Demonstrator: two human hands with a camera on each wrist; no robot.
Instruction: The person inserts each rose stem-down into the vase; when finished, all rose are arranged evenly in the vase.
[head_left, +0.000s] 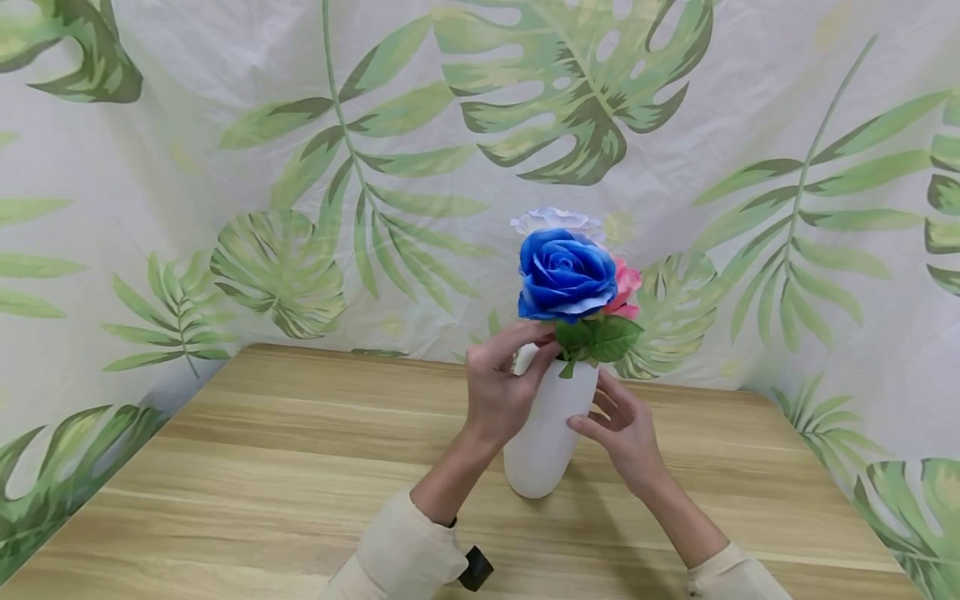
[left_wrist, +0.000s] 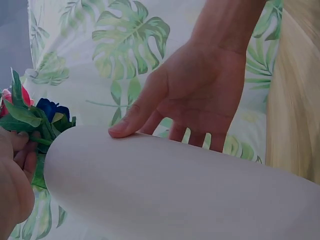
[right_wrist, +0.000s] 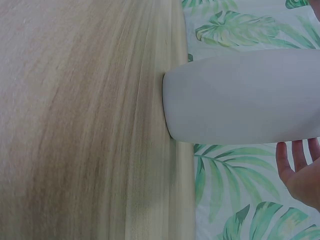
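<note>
A tall white vase (head_left: 542, 433) stands on the wooden table, with its base resting on the tabletop in the right wrist view. A blue rose (head_left: 566, 273), a pink flower (head_left: 627, 287) and a pale flower (head_left: 557, 219) rise above its mouth, with green leaves (head_left: 613, 339) at the rim. My left hand (head_left: 501, 387) is at the rim, where its fingers pinch the green stem (left_wrist: 44, 141) below the blue rose. My right hand (head_left: 626, 433) holds the vase's right side, thumb in front and fingers spread behind. The lower stems are hidden inside the vase.
The wooden tabletop (head_left: 300, 467) spreads around the vase and ends at a back edge behind it. Beyond hangs a white cloth (head_left: 405, 50) printed with green leaves. A small black block (head_left: 476, 569) sits at the left cuff.
</note>
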